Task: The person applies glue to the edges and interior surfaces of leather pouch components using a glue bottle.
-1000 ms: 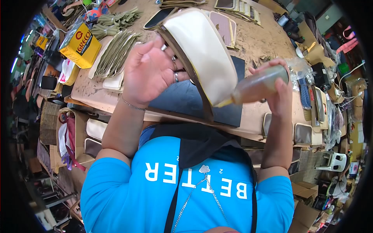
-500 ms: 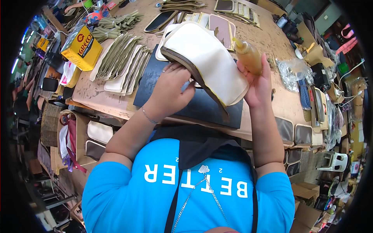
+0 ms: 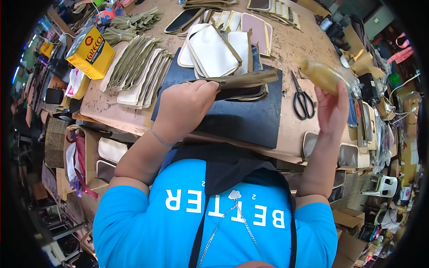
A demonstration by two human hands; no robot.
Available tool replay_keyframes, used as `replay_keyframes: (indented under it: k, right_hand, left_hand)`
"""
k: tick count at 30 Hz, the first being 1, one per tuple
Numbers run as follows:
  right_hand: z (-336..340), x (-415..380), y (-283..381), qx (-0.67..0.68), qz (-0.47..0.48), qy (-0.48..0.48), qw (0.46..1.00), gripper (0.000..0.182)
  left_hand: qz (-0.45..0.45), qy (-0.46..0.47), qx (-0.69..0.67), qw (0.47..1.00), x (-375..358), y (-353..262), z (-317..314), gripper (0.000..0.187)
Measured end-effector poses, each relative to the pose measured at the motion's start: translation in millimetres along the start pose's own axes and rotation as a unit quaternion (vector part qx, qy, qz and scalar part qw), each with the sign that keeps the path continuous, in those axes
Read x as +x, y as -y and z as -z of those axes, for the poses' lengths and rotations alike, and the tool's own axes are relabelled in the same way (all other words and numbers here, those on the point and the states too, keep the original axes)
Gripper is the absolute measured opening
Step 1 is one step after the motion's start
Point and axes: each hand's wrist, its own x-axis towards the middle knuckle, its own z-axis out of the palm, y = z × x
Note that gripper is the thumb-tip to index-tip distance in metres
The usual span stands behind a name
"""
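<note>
My left hand (image 3: 190, 100) is closed on the left end of a panel edged with an olive-brown strip (image 3: 250, 79), seen nearly edge-on above a black board (image 3: 241, 130). Beyond it, white rounded panels (image 3: 212, 50) with brown edging lie overlapping on the board's far side. Off to the right, my right hand (image 3: 333, 107) grips a translucent squeeze bottle (image 3: 322, 77) of amber liquid, its nozzle tipped to the left. Black-handled scissors (image 3: 304, 105) lie on the table between the board and this hand.
At the left stand a yellow Greco tin (image 3: 91, 53) and rows of stacked brown-edged panels (image 3: 134, 71). More panels (image 3: 257, 31) lie at the back. Plastic wrapping, thread spools (image 3: 335, 31) and boxes crowd the right edge. A carton (image 3: 91, 169) holds panels below left.
The bottle in my right hand has moved right, away from the panel. My left hand has turned the panel from face-up to nearly edge-on, uncovering the white panels and the scissors.
</note>
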Motion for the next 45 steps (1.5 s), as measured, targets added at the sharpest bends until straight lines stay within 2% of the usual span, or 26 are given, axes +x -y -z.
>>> replay_keyframes:
  k: [3,7,10,16,28,31,34,40,45]
  right_hand:
    - [-13.5,-3.0,25.5,-0.128,0.041,0.049,0.99,0.042]
    - [-25.9,1.2,34.2,-0.266,0.067,0.043,0.961,0.051]
    - [-38.2,5.5,35.1,-0.283,0.049,0.052,0.956,0.051]
    - [-45.5,11.2,35.0,-0.415,0.087,0.067,0.903,0.05]
    - [-49.6,4.1,42.4,-0.418,0.072,0.109,0.899,0.049]
    - [-49.5,1.3,43.1,-0.373,0.043,0.106,0.921,0.05]
    - [-45.4,6.0,43.4,-0.346,0.068,0.095,0.931,0.05]
    - [-53.3,6.3,41.9,-0.433,0.133,0.078,0.888,0.049]
    - [-54.2,4.3,44.6,-0.427,0.107,0.097,0.893,0.049]
  left_hand:
    - [-0.006,0.037,0.044,0.998,-2.6,-1.2,1.9,0.011]
    - [-0.028,0.051,0.068,0.996,-4.4,-1.8,2.9,0.011]
    - [-0.046,0.048,0.065,0.996,-5.2,-1.3,3.9,0.011]
    - [-0.05,0.05,0.067,0.995,-7.4,0.1,5.3,0.012]
    - [-0.04,0.028,0.043,0.998,-3.9,1.5,10.2,0.013]
    - [-0.036,0.025,0.039,0.998,-3.6,0.9,10.3,0.013]
    - [-0.04,0.042,0.037,0.998,-5.3,0.5,10.2,0.013]
    - [-0.042,0.051,0.044,0.997,-6.3,-2.0,9.4,0.013]
    - [-0.033,0.049,0.04,0.997,-5.6,-1.8,12.3,0.014]
